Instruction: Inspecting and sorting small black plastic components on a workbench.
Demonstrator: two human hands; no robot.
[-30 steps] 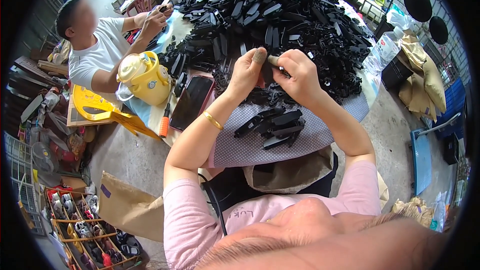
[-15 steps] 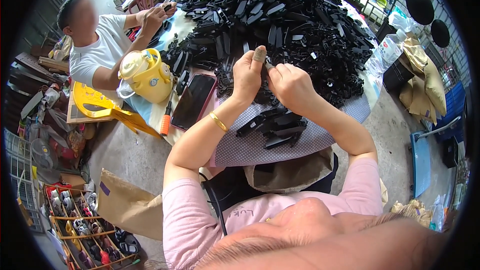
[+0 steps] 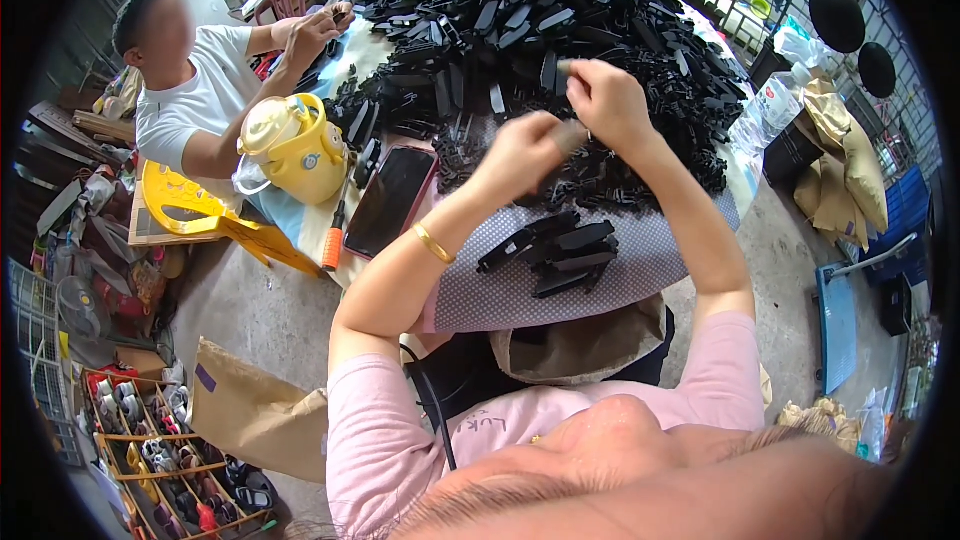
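My left hand (image 3: pixel 520 155) and my right hand (image 3: pixel 605 105) are raised close together above a big heap of black plastic parts (image 3: pixel 560 20) on the table. Both hands have their fingers curled, and pale tape wraps some fingertips. Motion blur hides whether either hand holds a part. A gold bangle sits on my left wrist. Below the hands, a small stack of black parts (image 3: pixel 560 255) lies on a grey dotted cloth (image 3: pixel 640 285) at the table's near edge.
A dark phone (image 3: pixel 390 200), an orange-handled screwdriver (image 3: pixel 332 240) and a yellow jug (image 3: pixel 295 145) lie left of my hands. Another person in a white shirt (image 3: pixel 190 100) works at the table's far left. Brown paper bags (image 3: pixel 255 415) and a crate of small items (image 3: pixel 170 450) stand on the floor.
Both hands have lifted from the pile's near edge and moved up and right. The person in white has shifted their hands a little.
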